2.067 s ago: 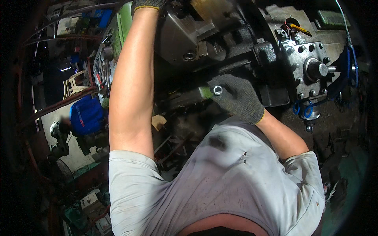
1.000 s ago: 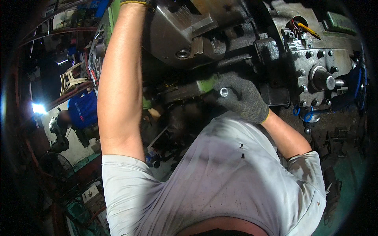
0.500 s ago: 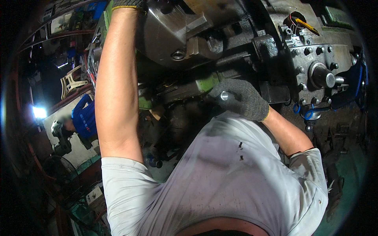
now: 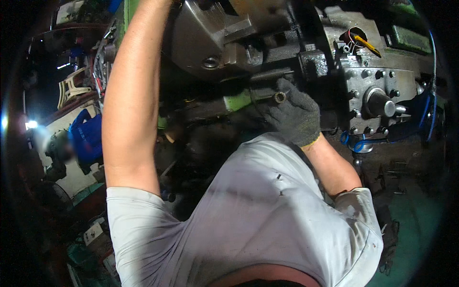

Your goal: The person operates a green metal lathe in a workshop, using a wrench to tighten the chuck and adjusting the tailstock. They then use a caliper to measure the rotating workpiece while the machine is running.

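My right hand [image 4: 297, 117], in a dark grey knit glove with a yellow cuff, is closed around a small metal piece [image 4: 279, 97]. Only its round, ring-like end shows between the fingers, so its full shape is hidden. The hand is in front of the lower side of a large oily machine, close to a green-painted part [image 4: 237, 101]. My left arm [image 4: 131, 95] reaches straight up past the machine's dark metal casting [image 4: 201, 40]. The left hand lies beyond the upper edge, out of sight.
To the right stands a bolted metal block [image 4: 356, 79] with a protruding round shaft [image 4: 381, 103]. A yellow-handled tool [image 4: 367, 45] sits in a hole above it. Blue cords [image 4: 354, 142] hang below. A person in blue [image 4: 88, 136] and a pale chair [image 4: 71, 88] are at left.
My right hand has risen a little and turned, so the metal piece's end now shows as a ring. My left hand has gone out past the upper edge. The whole view has shifted slightly.
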`<state>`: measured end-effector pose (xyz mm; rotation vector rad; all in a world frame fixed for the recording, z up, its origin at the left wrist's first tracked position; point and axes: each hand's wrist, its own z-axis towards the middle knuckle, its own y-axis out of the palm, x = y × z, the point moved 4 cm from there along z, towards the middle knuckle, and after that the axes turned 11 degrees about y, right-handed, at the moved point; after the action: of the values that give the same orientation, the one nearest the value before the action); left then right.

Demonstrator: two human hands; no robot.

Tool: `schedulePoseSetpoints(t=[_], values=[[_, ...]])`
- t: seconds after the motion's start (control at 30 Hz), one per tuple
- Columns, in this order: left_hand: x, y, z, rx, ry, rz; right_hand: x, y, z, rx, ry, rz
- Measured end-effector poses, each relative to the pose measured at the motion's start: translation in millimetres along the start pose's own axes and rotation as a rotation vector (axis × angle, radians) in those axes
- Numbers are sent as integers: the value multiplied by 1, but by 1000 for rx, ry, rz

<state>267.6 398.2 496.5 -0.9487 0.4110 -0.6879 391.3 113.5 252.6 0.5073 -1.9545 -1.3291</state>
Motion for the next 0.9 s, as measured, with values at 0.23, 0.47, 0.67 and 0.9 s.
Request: schedulePoseSetpoints(t=[0.23, 0.47, 0.67, 0.9], values=[[0, -2, -1, 16, 33, 72, -3, -20, -4, -224, 8, 49], [-4, -2, -1, 53, 50, 94, 5, 2, -7, -243, 128, 127], [-5, -1, 0, 87, 80, 128, 5, -13, -4, -299, 70, 71], [-8, 0, -2, 105, 86, 129, 5, -18, -7, -24, 20, -385]])
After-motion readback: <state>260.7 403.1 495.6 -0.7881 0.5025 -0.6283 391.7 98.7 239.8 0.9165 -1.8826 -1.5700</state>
